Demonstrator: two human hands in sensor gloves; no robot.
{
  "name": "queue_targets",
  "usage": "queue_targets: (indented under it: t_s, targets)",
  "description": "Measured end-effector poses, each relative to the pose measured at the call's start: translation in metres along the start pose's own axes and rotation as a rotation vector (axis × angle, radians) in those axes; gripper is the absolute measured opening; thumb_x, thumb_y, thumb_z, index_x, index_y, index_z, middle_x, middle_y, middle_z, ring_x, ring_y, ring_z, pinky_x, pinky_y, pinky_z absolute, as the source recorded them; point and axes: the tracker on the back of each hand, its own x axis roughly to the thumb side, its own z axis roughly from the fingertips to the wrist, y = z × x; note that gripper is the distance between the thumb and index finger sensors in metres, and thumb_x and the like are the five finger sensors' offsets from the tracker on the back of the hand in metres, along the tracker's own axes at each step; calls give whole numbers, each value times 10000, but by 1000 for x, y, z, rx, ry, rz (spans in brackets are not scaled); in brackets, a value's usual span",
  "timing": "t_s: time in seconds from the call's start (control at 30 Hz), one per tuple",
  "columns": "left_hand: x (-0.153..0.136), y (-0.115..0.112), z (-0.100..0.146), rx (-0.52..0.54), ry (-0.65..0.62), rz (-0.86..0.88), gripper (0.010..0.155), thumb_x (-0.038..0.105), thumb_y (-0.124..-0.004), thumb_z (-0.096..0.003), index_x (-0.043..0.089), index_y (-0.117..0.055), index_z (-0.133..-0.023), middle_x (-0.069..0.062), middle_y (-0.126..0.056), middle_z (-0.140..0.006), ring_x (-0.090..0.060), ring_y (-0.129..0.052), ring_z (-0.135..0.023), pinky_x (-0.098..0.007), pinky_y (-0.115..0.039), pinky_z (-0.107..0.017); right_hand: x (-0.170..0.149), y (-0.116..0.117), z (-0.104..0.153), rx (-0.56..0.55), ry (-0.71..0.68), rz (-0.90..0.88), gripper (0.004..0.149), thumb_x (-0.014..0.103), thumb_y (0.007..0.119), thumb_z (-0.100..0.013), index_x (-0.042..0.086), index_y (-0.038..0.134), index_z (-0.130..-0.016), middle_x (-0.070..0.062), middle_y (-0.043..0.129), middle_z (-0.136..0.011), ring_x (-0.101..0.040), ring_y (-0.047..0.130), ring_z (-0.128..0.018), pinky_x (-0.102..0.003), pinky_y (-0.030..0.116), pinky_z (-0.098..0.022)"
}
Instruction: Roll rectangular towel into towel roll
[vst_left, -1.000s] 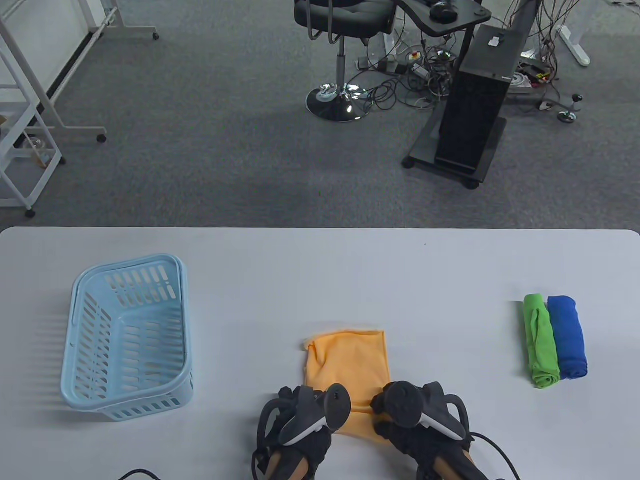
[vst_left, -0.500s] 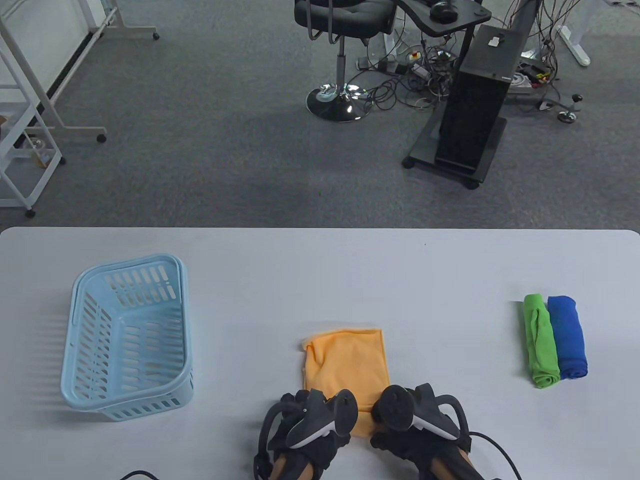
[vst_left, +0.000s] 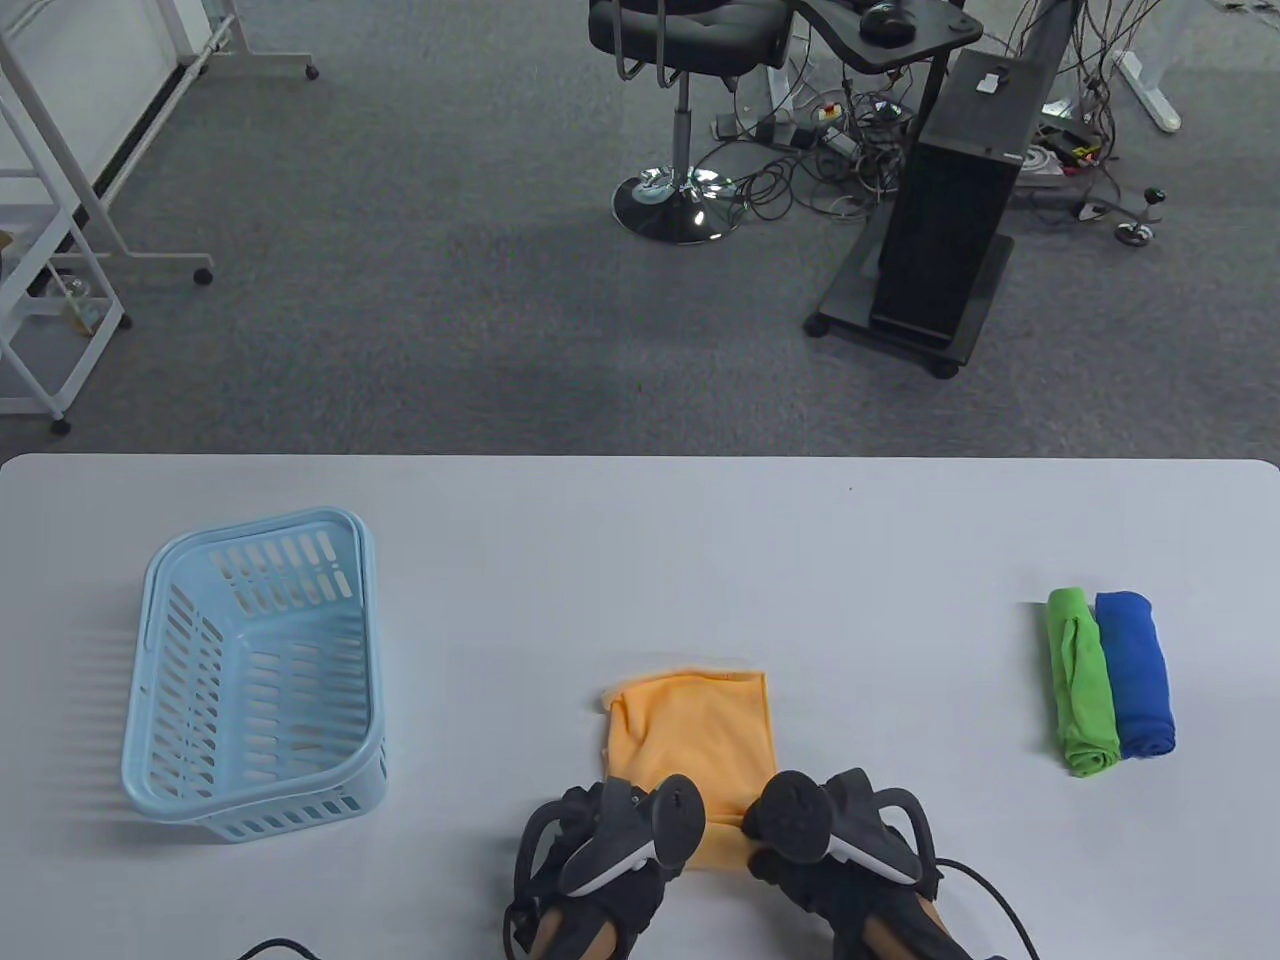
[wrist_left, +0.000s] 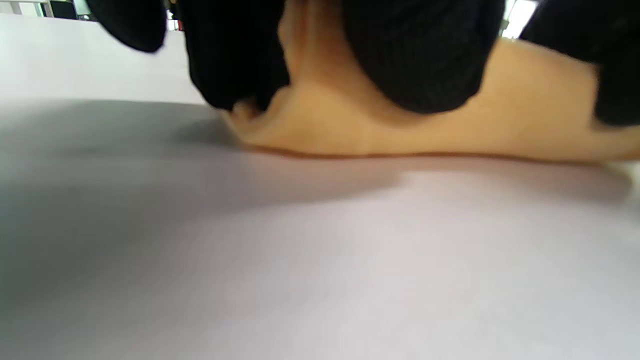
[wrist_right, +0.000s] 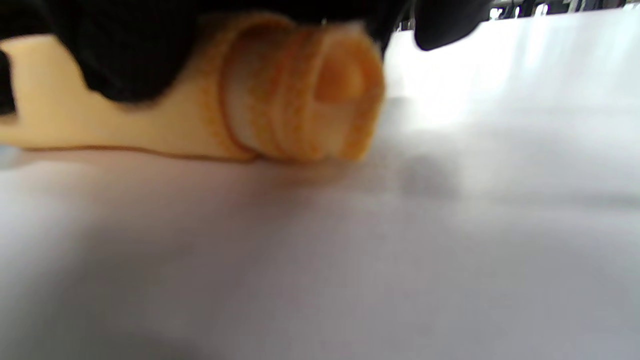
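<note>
A: Where is the orange towel (vst_left: 692, 728)?

B: It lies on the white table (vst_left: 640, 540), near the front edge, about midway across. Its near end is wound into a roll; the right wrist view shows the coiled end (wrist_right: 320, 95) resting on the tabletop. The far part lies flat.

A: And the hands?

B: Both sit on the rolled end, side by side. The left hand (vst_left: 610, 850) covers the roll's left part, the right hand (vst_left: 830, 850) its right part. In the left wrist view, black gloved fingers (wrist_left: 415, 55) curl down over the cloth and press on it. The right hand's fingers (wrist_right: 125, 55) also wrap over the roll from above.

A: What else is on the table?

B: A pale blue basket (vst_left: 255, 675) stands well to the left. On the right, a green roll (vst_left: 1082, 680) and a blue roll (vst_left: 1133, 672) lie touching, side by side.
</note>
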Motion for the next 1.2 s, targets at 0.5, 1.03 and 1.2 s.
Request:
queue_targets:
  t_s: [0.5,1.03,1.2]
  targets:
    - [-4,-1,-1,33,97,24,588,459,-726,-392,358,-577,-952,-82,-690,-874,-389,-616,-883,-674,-401,-697,3,-3,0,-33,3,-45,566,366,808,-312,281,664,-853,-27,645,-896,-278,695,-871,-636,430,-711]
    - [0,-7,-1,-122,50,-61,791,551,-835,-313,306,-530,-1001,-109,-577,-1024,-408,-548,-974,-686,-405,-704,8,12,-2,80,25,128,758,504,801,-263,212,582,-928,-65,565,-951,-305,610,-907,-600,467,-708]
    - [-4,-6,-2,-23,45,16,653,477,-780,-359,254,-658,-960,-125,-698,-963,-413,-659,-923,-678,-475,-686,5,6,-2,7,25,54,636,458,749,-289,181,739,-862,-73,727,-857,-296,754,-808,-593,544,-681]
